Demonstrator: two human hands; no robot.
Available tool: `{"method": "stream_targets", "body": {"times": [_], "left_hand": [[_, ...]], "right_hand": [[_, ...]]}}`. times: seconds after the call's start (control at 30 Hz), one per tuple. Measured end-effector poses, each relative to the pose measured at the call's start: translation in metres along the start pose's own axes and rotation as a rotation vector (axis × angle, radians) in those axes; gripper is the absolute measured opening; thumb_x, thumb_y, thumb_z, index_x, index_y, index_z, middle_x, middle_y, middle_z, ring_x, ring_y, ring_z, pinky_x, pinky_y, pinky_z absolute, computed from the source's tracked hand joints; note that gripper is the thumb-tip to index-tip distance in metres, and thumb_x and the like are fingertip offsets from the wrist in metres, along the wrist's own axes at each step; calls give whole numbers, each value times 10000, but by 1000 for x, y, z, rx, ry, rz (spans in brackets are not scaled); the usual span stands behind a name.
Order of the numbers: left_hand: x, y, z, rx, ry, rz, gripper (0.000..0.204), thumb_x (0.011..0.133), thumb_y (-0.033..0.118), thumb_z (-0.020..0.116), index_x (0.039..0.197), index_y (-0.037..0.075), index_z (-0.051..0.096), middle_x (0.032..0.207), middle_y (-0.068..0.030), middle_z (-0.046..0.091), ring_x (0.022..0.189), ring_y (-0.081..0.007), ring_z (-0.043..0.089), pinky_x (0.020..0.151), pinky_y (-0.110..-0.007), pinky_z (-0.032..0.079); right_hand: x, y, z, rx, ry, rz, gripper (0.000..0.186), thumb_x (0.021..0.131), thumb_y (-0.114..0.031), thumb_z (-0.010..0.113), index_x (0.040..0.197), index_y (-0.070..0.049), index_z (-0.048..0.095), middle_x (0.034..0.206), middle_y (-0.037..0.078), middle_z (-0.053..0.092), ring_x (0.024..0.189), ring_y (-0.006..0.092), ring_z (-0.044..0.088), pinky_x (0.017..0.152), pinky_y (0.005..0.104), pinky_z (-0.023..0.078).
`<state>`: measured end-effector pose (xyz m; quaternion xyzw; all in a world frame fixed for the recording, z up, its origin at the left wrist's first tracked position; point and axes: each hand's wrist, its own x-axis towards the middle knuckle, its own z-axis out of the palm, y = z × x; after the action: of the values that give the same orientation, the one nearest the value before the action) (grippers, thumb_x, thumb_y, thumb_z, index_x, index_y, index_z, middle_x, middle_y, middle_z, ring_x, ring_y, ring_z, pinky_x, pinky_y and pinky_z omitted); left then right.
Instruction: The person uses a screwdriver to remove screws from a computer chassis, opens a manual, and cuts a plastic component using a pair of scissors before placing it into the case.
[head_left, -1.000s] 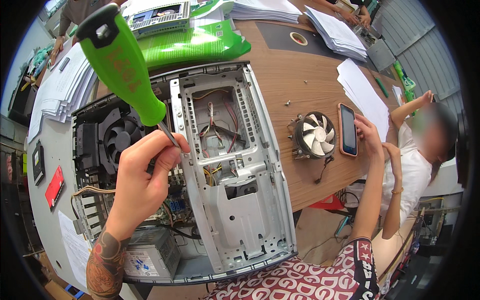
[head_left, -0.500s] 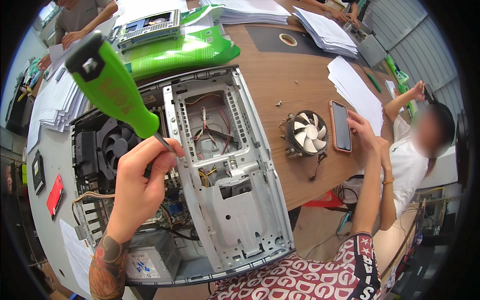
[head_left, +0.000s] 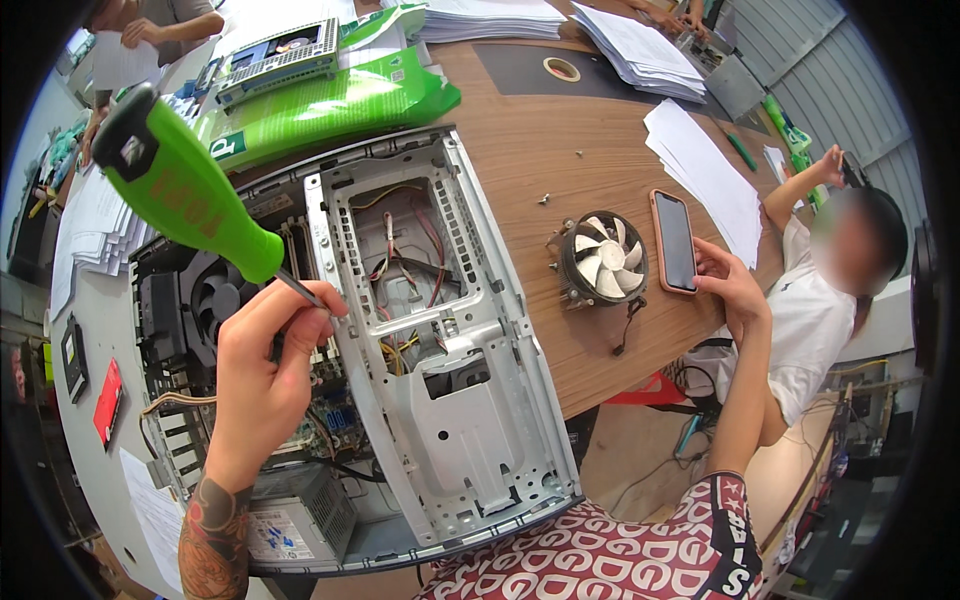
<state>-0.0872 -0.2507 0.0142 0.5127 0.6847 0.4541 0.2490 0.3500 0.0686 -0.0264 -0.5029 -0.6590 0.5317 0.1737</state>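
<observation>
My left hand [head_left: 262,375] is closed, thumb and index finger pinching the metal shaft of a screwdriver [head_left: 190,195]. Its thick green and black handle points up and left, and its tip is hidden at my fingers. Beneath the hand lies an opened computer case [head_left: 470,425], with a silver drive cage at right and a dark fan [head_left: 215,300] at left. My right hand [head_left: 735,290] rests at the right edge of a phone [head_left: 676,240] in a pink case, fingers apart. The phone lies flat on the wooden table, beside a CPU cooler [head_left: 604,262] with pale fan blades.
Small screws [head_left: 545,200] lie near the cooler. Behind the case, a metal drive unit [head_left: 280,60] sits on a green plastic bag [head_left: 330,110]. Paper stacks [head_left: 640,50] and a tape roll [head_left: 562,69] are farther back. Another person [head_left: 820,290] in white is at the right.
The view has shifted slightly, moving the scene left. My right thumb has come nearer the phone's lower right edge. My left hand keeps its pinch on the screwdriver.
</observation>
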Motion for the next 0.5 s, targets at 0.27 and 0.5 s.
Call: {"method": "stream_targets", "body": {"times": [0.27, 0.5], "left_hand": [[2, 0, 2, -7, 6, 10, 120, 989, 33, 510, 969, -55, 590, 913, -46, 596, 763, -94, 521, 707, -243, 456], [3, -3, 3, -20, 13, 28, 122, 987, 38, 518, 965, -52, 597, 899, -43, 589, 756, -96, 522, 699, -238, 452]], "right_hand": [[5, 7, -7, -17, -61, -39, 720, 729, 29, 729, 1404, 32, 476, 1066, 35, 565, 942, 119, 544, 841, 252, 472], [4, 6, -3, -38, -42, -32, 705, 737, 24, 738, 1398, 21, 489, 1062, 26, 567, 933, 114, 541, 838, 256, 469]]}}
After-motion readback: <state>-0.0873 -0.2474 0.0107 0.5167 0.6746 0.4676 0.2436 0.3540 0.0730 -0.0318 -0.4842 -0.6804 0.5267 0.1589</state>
